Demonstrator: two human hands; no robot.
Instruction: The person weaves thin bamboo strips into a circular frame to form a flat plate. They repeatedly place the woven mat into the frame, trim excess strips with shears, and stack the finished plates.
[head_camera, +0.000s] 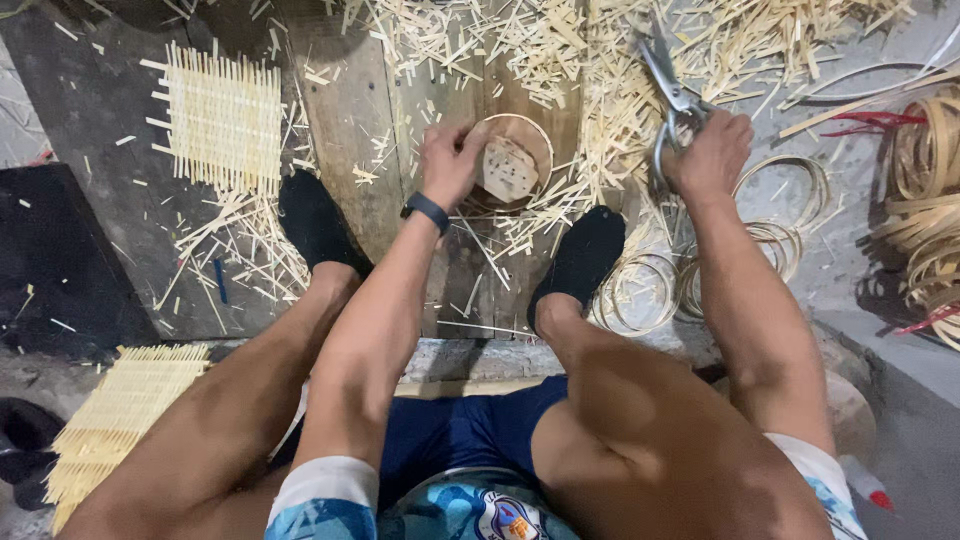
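Note:
My left hand (452, 160), with a dark band on the wrist, grips the rim of a small round bamboo basket (522, 150) on the wooden board between my feet. Inside the basket shows a small woven piece. My right hand (708, 152) is closed around the handles of large metal scissors (665, 75), whose blades point up and away over the bamboo scraps. The scissors are apart from the basket, to its right.
A woven bamboo mat (222, 120) lies at upper left and another (115, 410) at lower left. Bamboo hoops (640, 290) lie by my right foot, strip coils (925, 200) at far right. Offcuts (480, 40) litter the floor.

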